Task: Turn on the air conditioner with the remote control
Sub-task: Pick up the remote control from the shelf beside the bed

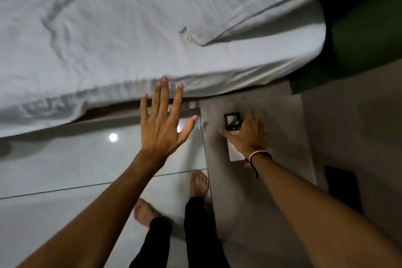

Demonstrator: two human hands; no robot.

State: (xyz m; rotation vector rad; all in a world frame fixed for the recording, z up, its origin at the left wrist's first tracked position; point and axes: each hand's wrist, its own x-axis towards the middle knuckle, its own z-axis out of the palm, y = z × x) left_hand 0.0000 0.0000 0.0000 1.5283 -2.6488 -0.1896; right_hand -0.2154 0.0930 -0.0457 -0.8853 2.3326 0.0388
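The remote control (232, 121) is white with a dark screen end and lies on a grey bedside table (282, 128). My right hand (248, 135) covers its middle, thumb on its left side and fingers curled over it; only the screen end and the white lower end (233, 154) show. Whether the remote is lifted off the table I cannot tell. My left hand (162, 119) hovers over the floor by the bed edge, fingers spread, holding nothing. The air conditioner is not in view.
A bed with a rumpled white sheet (108, 39) fills the top and left. Glossy floor tiles (65, 169) lie below it, with my bare feet (199, 185) beside the table. A dark object (343, 187) sits at the table's right. A green wall (365, 39) stands at the upper right.
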